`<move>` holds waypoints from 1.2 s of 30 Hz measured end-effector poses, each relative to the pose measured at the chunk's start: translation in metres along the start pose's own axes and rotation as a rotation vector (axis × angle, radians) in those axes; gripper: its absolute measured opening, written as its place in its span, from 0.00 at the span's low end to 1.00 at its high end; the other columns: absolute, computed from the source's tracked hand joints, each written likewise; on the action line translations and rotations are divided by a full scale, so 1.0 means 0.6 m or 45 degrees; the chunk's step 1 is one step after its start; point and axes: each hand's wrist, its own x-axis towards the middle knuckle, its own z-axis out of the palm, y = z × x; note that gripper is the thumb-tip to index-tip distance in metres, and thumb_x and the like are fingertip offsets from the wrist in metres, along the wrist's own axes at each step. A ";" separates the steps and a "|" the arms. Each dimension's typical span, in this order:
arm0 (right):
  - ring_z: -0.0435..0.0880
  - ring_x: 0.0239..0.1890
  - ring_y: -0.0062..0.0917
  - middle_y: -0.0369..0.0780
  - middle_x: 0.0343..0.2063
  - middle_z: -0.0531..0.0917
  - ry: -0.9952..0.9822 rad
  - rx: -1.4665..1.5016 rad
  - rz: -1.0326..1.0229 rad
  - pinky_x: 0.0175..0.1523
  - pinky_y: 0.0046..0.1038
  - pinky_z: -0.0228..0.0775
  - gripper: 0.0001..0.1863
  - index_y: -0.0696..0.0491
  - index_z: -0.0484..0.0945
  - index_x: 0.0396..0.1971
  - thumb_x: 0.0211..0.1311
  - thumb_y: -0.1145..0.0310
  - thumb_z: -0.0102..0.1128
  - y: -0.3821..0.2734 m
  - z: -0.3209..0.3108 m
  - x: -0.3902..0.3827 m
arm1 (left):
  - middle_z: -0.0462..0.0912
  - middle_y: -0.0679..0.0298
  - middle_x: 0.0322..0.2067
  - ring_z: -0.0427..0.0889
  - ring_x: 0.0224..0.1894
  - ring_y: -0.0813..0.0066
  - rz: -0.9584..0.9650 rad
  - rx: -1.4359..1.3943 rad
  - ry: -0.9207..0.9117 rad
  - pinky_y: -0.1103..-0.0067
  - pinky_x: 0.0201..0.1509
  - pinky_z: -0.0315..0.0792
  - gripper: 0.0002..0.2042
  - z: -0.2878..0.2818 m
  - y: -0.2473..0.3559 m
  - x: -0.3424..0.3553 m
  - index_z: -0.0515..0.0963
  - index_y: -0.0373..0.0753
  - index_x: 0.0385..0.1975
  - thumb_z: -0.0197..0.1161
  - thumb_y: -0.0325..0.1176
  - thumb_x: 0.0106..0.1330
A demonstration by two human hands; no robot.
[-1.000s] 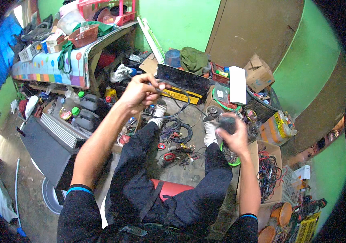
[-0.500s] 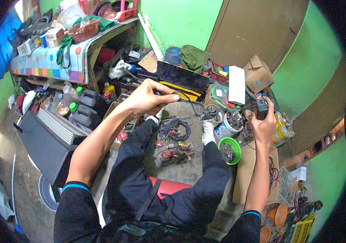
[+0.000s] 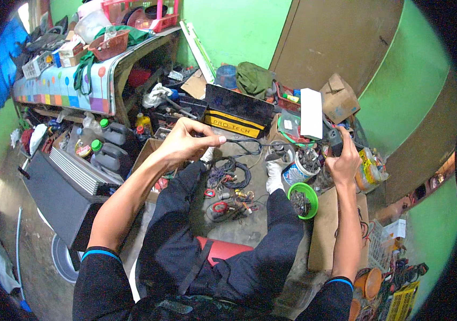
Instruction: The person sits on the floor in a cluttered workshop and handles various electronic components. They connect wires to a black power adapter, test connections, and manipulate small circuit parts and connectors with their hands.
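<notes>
My left hand (image 3: 188,142) is closed, with thumb and forefinger pinching a thin black cable (image 3: 255,142). The cable runs to the right, partly looped, toward my right hand (image 3: 345,163). That hand is wrapped round a small black box-shaped device (image 3: 336,141), whose exact kind I cannot make out. Both hands are held up in front of me, above the floor. Below them, between my feet, lie a coiled dark cable (image 3: 239,174) and a pile of small parts with a red ring (image 3: 219,207).
A green bowl of metal bits (image 3: 310,206) and a white tub of parts (image 3: 297,172) stand by my right foot. Ahead is an open black toolbox (image 3: 236,109). Black jugs (image 3: 112,155) and a dark grey panel (image 3: 62,192) are at left, a cardboard sheet (image 3: 322,235) at right.
The cable, which was bent in a loop near my left hand, now stretches flatter between my hands. My left hand has lowered slightly, and the device in my right hand has turned and shifted left.
</notes>
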 end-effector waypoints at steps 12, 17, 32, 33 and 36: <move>0.80 0.41 0.41 0.45 0.39 0.80 0.066 -0.088 -0.113 0.44 0.36 0.74 0.33 0.53 0.71 0.49 0.33 0.79 0.60 -0.003 -0.022 0.025 | 0.79 0.67 0.21 0.73 0.24 0.82 0.335 0.459 0.392 0.81 0.30 0.67 0.06 0.010 -0.065 0.054 0.84 0.36 0.26 0.66 0.24 0.47; 0.81 0.40 0.39 0.44 0.37 0.80 0.020 -0.110 -0.152 0.42 0.36 0.74 0.33 0.53 0.71 0.50 0.35 0.74 0.66 -0.011 -0.007 0.004 | 0.75 0.69 0.17 0.69 0.20 0.85 0.336 0.588 0.677 0.82 0.24 0.64 0.08 0.005 -0.066 0.081 0.82 0.38 0.29 0.69 0.25 0.48; 0.81 0.42 0.43 0.46 0.39 0.82 -0.079 -0.335 0.572 0.43 0.39 0.73 0.28 0.46 0.70 0.51 0.44 0.75 0.61 0.121 -0.037 0.009 | 0.82 0.66 0.26 0.76 0.33 0.80 -0.219 0.260 -0.023 0.79 0.42 0.69 0.10 -0.043 -0.057 -0.002 0.83 0.35 0.28 0.70 0.36 0.53; 0.82 0.43 0.41 0.46 0.39 0.82 -0.026 -0.234 0.643 0.44 0.38 0.72 0.25 0.47 0.72 0.49 0.47 0.74 0.63 0.132 -0.040 0.018 | 0.81 0.66 0.25 0.76 0.31 0.80 -0.148 0.330 0.011 0.79 0.41 0.69 0.09 -0.037 -0.037 -0.002 0.83 0.34 0.27 0.70 0.35 0.54; 0.83 0.39 0.40 0.46 0.36 0.83 -0.042 -0.098 0.608 0.45 0.37 0.72 0.25 0.46 0.72 0.49 0.46 0.74 0.64 0.136 -0.055 0.022 | 0.81 0.66 0.23 0.75 0.28 0.82 0.053 0.364 0.182 0.80 0.37 0.69 0.08 -0.015 -0.019 -0.001 0.83 0.33 0.26 0.68 0.33 0.56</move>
